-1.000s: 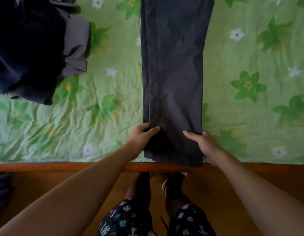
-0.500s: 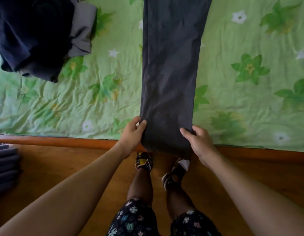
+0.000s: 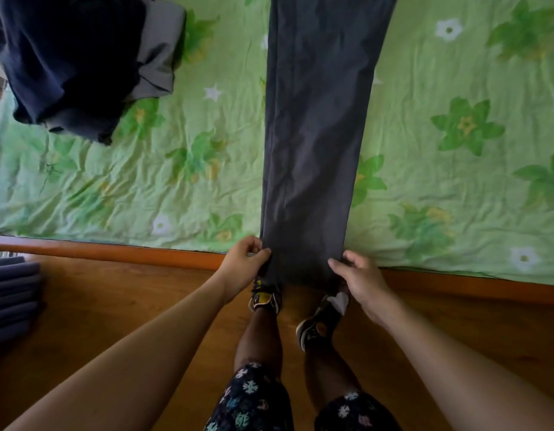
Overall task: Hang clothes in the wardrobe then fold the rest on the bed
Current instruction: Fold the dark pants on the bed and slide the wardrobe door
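Note:
Dark grey trousers (image 3: 316,126) lie lengthwise on the bed, legs folded together, running from the top of the view to the near edge, where the hem hangs over. My left hand (image 3: 243,265) pinches the hem's left corner. My right hand (image 3: 359,279) pinches the right corner, fingers curled on the cloth. Both hands are just past the bed's edge.
The bed has a crumpled green flowered sheet (image 3: 456,188) and a wooden frame edge (image 3: 114,251). A heap of dark blue and grey clothes (image 3: 73,60) lies at the bed's far left. Folded bluish cloth (image 3: 11,293) is stacked on the wooden floor at left. My feet stand beneath the hem.
The trousers have slid toward me, so the hem now hangs over the bed edge. Both hands drew back with it and their fingers curled into a pinch on the corners.

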Demonstrator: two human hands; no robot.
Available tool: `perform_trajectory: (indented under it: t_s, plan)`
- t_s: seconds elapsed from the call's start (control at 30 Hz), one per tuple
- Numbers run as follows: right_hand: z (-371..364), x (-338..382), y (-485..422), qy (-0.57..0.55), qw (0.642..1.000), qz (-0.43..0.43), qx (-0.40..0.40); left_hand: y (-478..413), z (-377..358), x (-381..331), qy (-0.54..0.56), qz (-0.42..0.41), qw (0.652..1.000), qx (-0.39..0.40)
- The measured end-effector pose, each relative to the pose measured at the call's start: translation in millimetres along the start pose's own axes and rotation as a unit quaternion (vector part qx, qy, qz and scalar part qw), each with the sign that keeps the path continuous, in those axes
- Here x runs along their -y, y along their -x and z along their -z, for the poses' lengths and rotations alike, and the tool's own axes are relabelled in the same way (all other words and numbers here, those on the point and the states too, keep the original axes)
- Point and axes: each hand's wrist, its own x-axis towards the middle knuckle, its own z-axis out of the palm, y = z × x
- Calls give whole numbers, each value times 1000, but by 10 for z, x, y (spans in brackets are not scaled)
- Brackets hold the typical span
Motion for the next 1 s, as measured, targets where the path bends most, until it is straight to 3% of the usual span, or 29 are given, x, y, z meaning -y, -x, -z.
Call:
perform_trajectory:
  t_s: [0.2,0.33,0.4,0.5,0.6,0.63,0.7,0.77,0.8,0.9,1.0]
  plan:
    - [15,22,37,58,998,12,-18,-21,30,-33,-38,20,999,-25]
    - [68,206,112,-1,997,47,-56,5,131,-133,101,10,993,63]
    - [102,352,108,-56,996,61,-26,-55,220,-222,100,-3,990,101]
    - [144,643,48,-32,994,102,14,-162,378,-425,-51,-124,986,98]
    - [188,1034,-67,114,976,184,-19,-357,541,-718,-249,-345,905,28]
    - [201,1207,-103,154,963,216,-42,-444,582,-862,-264,-382,886,3]
    - [240,1646,-205,193,941,267,-78,-643,656,-1252,-225,-405,885,-29]
    - [290,2173,-432,119,952,278,-50,-913,749,-1770,-100,-365,925,22]
    - [312,2469,-590,34,965,261,0,-1081,798,-2043,-24,-331,941,63]
    - [390,3221,-1228,-199,970,96,104,-1756,928,-2702,164,-180,959,146]
    - [379,3331,-1765,-157,981,6,111,-2304,932,-2786,179,5,965,190]
